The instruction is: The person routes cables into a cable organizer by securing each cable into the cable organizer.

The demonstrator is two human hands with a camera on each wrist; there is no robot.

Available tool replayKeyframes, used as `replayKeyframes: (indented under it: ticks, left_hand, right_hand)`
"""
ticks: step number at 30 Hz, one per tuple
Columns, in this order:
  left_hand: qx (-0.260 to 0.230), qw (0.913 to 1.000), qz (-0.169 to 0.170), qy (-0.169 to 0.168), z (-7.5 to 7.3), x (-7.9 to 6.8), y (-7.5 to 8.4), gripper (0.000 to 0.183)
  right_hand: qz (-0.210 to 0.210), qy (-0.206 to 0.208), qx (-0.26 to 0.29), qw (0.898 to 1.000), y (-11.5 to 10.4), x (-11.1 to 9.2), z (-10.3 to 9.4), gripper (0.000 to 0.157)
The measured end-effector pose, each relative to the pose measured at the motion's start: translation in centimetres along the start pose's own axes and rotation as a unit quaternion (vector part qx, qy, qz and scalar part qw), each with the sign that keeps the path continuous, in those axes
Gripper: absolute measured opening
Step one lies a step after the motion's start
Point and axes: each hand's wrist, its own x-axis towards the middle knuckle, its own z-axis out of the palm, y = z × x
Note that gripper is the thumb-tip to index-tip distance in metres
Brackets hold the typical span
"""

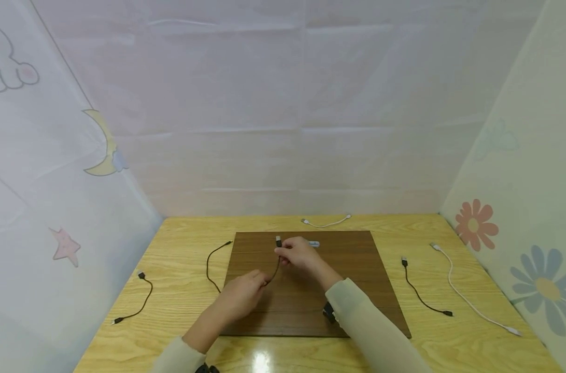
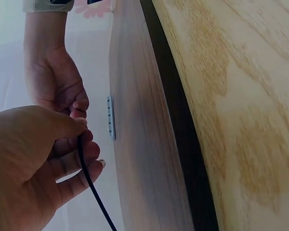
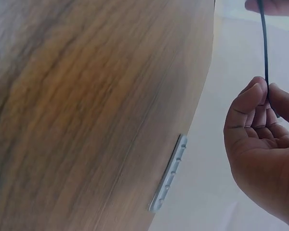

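Past pale sleeves (image 1: 371,326) in foreground, pinches dark cable (image 1: 275,271) above brown board (image 1: 357,269), with right grip (image 1: 300,253) clamped just below plug (image 1: 278,242), left grip (image 1: 243,294) clamped farther along.

the right hand (image 3: 260,139) pinches a thin dark cable (image 3: 265,48) between thumb and forefinger, its other fingers curled toward the palm. a short bit of cable pokes out below the pinch; the rest runs up to the left hand (image 3: 279,6), cut off at the top right corner. a brown wood-grained board (image 3: 86,96) fills the left, with a pale notched strip (image 3: 168,174) lying near its edge, before a whitish backdrop (image 3: 202,192).
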Motion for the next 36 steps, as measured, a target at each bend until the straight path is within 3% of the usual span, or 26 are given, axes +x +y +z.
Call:
replayKeyframes:
  ticks: [7, 14, 23, 28, 36]
  left_hand:
    - [0.013, 0.9998, 0.0, -0.014, 0.7, 0.7, 0.1, 0.005]
    - [0.016, 0.9983, -0.018, -0.053, 1.4, 1.7, 0.5, 0.006]
    - [0.045, 0.9978, -0.014, -0.046, 2.1, 2.8, 0.7, 0.007]
    - [0.063, 0.9964, -0.014, -0.054, 2.4, 3.1, 0.5, 0.007]
    - [0.064, 0.9969, -0.022, -0.041, 2.9, 4.1, 0.4, 0.006]
  right_hand:
    - [0.003, 0.016, -0.031, 0.999, 0.5, 0.6, -0.6, 0.026]
    - [0.01, 0.041, -0.068, 0.997, 1.1, 1.4, -1.4, 0.025]
    - [0.018, 0.062, -0.091, 0.994, 1.7, 2.8, -1.9, 0.02]
    - [0.014, 0.057, -0.123, 0.991, 2.4, 3.5, -2.0, 0.021]
    - [0.019, 0.051, -0.13, 0.99, 2.4, 4.2, -2.6, 0.019]
